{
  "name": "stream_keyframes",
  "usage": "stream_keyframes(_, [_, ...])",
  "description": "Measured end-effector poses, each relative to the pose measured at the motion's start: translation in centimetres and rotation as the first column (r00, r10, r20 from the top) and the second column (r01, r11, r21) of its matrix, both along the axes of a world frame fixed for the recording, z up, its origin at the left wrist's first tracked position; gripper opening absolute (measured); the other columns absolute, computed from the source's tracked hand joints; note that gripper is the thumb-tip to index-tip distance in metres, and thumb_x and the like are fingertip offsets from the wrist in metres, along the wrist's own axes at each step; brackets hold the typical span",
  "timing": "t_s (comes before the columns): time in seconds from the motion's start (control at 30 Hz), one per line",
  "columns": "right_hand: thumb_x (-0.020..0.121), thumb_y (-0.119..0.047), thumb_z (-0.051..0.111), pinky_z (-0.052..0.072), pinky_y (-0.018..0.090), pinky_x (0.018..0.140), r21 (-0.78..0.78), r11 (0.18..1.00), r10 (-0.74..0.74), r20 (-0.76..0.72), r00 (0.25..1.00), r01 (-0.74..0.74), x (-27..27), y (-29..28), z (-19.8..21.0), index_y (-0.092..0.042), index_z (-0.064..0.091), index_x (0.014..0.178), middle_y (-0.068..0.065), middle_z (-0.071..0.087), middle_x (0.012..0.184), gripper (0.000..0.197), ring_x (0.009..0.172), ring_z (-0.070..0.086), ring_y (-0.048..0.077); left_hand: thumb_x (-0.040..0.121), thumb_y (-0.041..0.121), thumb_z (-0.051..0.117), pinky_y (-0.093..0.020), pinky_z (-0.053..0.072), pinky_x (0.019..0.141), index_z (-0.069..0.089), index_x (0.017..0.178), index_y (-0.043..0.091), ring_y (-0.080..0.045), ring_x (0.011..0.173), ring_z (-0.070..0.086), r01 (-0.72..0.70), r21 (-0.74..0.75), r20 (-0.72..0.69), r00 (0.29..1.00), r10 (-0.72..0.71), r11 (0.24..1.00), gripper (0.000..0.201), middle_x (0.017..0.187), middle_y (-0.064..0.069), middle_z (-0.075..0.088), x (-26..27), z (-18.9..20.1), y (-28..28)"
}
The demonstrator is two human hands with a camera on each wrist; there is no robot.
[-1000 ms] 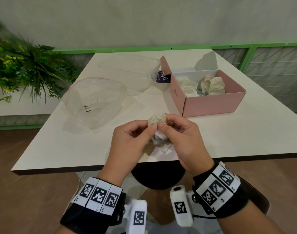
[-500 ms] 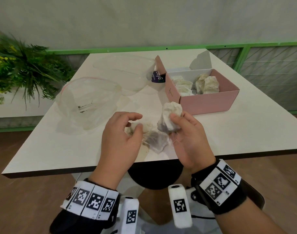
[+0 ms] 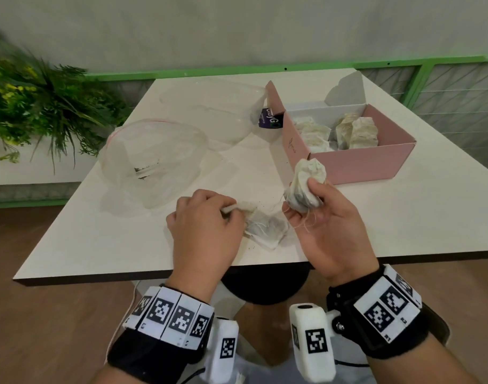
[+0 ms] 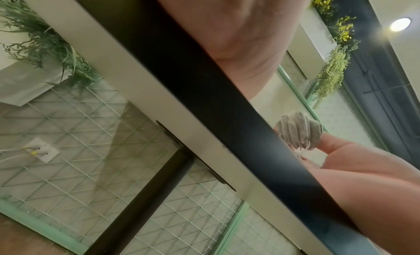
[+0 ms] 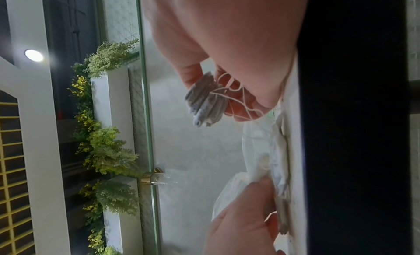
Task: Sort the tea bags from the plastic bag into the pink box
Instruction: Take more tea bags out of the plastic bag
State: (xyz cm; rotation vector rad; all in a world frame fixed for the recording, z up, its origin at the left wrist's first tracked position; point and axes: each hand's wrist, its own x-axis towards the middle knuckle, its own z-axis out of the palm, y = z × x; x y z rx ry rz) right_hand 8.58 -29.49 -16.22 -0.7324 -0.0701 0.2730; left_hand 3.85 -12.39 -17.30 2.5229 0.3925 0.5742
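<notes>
My right hand [image 3: 315,214] grips a bundle of tea bags [image 3: 306,187] above the table, in front of the pink box [image 3: 359,164]; loose strings hang over the palm. The same bundle [image 5: 206,104] shows in the right wrist view and, beyond the table edge, the bundle [image 4: 297,131] in the left wrist view. My left hand [image 3: 207,225] rests on the table and pinches the edge of a tea bag [image 3: 243,207] from a small flat pile [image 3: 267,228] between the hands. The pink box is open and holds several tea bags [image 3: 356,131]. An empty clear plastic bag [image 3: 154,159] lies to the left.
A second clear plastic bag [image 3: 215,112] with a purple label [image 3: 269,121] lies behind the first, touching the box's open lid. A green plant [image 3: 40,106] stands off the table's left side. The white table's front edge [image 3: 154,273] runs just under my wrists.
The hands have parted. The right one lifted its bundle up and right toward the pink box; the left one dropped to the pile on the table and took hold of a bag.
</notes>
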Motion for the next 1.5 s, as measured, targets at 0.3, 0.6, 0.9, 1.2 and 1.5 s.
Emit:
stream_keyframes(0.3, [0.087,-0.015,0.065,0.057,0.030,0.075,-0.056,0.998,0.016,0.032,0.999,-0.014,-0.1,0.1,-0.2,-0.005,0.058,0.103,0.016,0.062,0.101,0.020,0.092,0.063,0.024,0.103,0.036,0.056,-0.039,0.050,0.079,0.074,0.087,0.019,-0.022,0.086,0.061,0.143,-0.460,0.282,0.959,-0.009,0.876,0.030,0.085,-0.002,0.066,-0.4,0.0,0.8])
stream_keyframes(0.6, [0.082,-0.005,0.066,0.057,0.042,0.082,-0.197,0.975,0.133,0.155,0.979,-0.101,-1.0,0.8,0.1,0.013,0.059,0.105,0.025,0.066,0.102,0.030,0.091,0.066,0.031,0.091,0.022,0.076,-0.022,0.050,0.065,0.079,0.087,0.023,-0.006,0.067,0.065,0.294,-0.611,0.316,0.942,-0.115,0.735,0.005,0.078,0.007,0.077,-0.5,0.1,0.8])
stream_keyframes(0.9, [0.082,-0.005,0.067,0.058,0.040,0.083,-0.283,0.957,0.112,0.191,0.975,-0.054,-1.1,1.2,-0.1,0.011,0.063,0.098,0.026,0.069,0.099,0.023,0.091,0.065,0.034,0.089,0.019,0.078,-0.037,0.059,0.074,0.081,0.097,0.027,-0.019,0.081,0.073,0.443,-0.594,0.339,0.895,-0.291,0.671,0.011,0.088,0.005,0.079,-1.0,0.0,1.3])
stream_keyframes(1.2, [0.080,-0.006,0.068,0.059,0.036,0.077,-0.320,0.946,0.111,0.184,0.977,-0.048,-1.1,1.4,-0.2,0.011,0.062,0.095,0.025,0.068,0.096,0.023,0.085,0.066,0.031,0.086,0.032,0.075,-0.048,0.057,0.073,0.080,0.098,0.031,-0.027,0.079,0.066,0.468,-0.508,0.303,0.883,-0.359,0.723,0.013,0.093,0.007,0.076,-0.8,-0.4,1.2])
stream_keyframes(1.5, [0.084,-0.003,0.069,0.060,0.040,0.077,-0.360,0.933,0.106,0.212,0.971,-0.023,-1.2,1.4,-0.5,0.010,0.065,0.094,0.029,0.070,0.095,0.017,0.083,0.068,0.034,0.084,0.032,0.065,-0.048,0.055,0.078,0.078,0.098,0.021,-0.029,0.087,0.067,0.511,-0.506,0.366,0.857,-0.363,0.695,0.022,0.095,0.001,0.074,-1.2,-0.2,1.4])
